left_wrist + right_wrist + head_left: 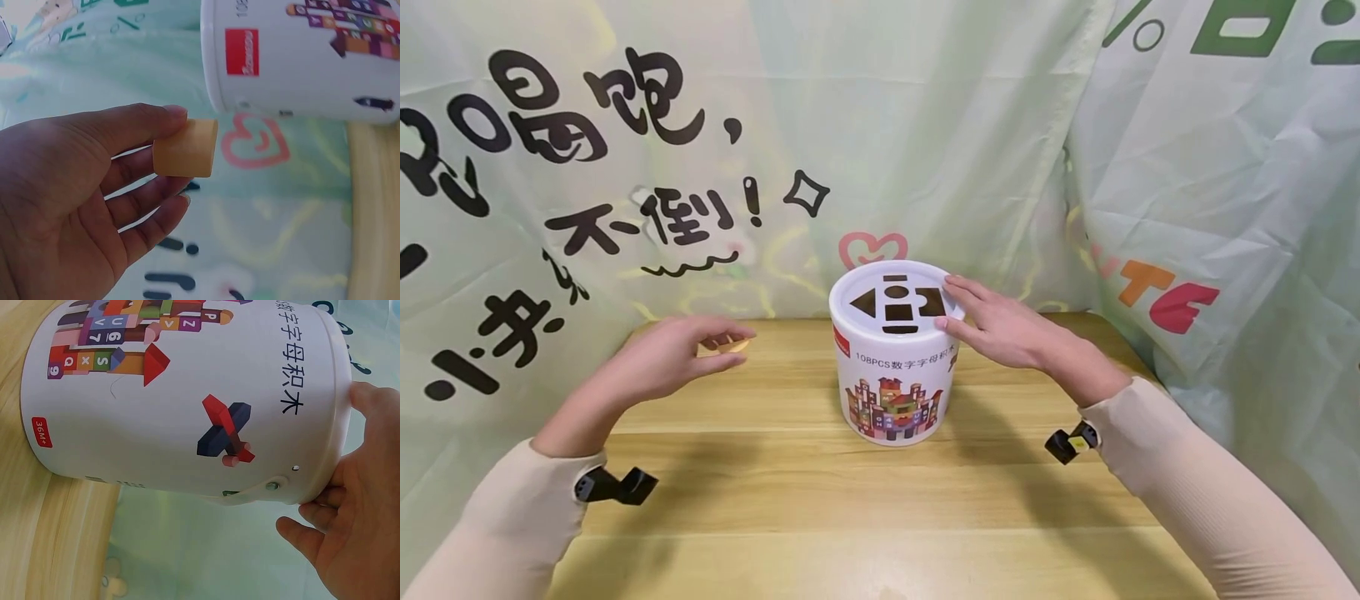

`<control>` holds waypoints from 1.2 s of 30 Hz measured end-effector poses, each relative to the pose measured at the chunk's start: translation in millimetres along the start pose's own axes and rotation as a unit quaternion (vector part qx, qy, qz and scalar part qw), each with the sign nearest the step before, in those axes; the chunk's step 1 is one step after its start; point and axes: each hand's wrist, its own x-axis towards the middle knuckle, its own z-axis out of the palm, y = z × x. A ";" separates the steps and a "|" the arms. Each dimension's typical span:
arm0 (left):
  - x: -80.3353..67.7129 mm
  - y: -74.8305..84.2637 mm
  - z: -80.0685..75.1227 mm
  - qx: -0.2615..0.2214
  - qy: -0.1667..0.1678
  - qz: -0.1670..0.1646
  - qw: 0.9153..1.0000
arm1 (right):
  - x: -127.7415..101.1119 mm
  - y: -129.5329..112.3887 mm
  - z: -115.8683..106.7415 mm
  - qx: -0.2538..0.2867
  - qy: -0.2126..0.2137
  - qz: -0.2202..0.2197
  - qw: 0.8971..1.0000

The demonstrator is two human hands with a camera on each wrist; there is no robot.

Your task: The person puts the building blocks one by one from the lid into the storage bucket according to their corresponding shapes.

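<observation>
My left hand (681, 354) pinches a small yellow-orange toy block (185, 149) between thumb and fingers, held up over the table to the left of the bucket. In the left wrist view the block shows a smooth, squarish face. A white toy-block bucket (895, 392) stands upright on the table, printed with a castle of coloured blocks. Its white lid (862, 323) has several cut-out holes, among them a triangle, a circle and a square. My right hand (1007, 329) grips the lid's right rim, thumb at the front and fingers farther back.
The wooden table (850, 517) runs under both forearms. Printed cloth curtains (940, 150) hang close behind the bucket and along both sides. A bucket handle (250, 492) hangs from a pivot below the rim. Small black cameras (617, 485) sit on both wrists.
</observation>
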 end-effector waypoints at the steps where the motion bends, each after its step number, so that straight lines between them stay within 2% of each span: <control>1: 4.2 3.2 -0.3 -0.008 -0.004 0.004 1.000 | 0.2 0.1 0.1 -0.001 0.001 -0.001 1.000; 7: 31.8 21.5 0.2 -0.041 -0.021 0.035 0.998 | 0.4 0.4 0.6 0.000 0.010 -0.001 1.000; 21: 90.8 60.8 -0.5 -0.115 -0.050 0.041 0.991 | 1.5 1.8 0.9 -0.004 0.001 -0.005 1.000; 30: 125.6 84.4 6.6 -0.091 -0.077 0.088 0.989 | 0.5 1.2 0.9 0.002 0.013 -0.001 1.000; 36: 141.0 98.2 16.5 -0.084 -0.093 0.095 0.988 | 1.5 1.3 1.8 0.007 0.013 0.000 1.000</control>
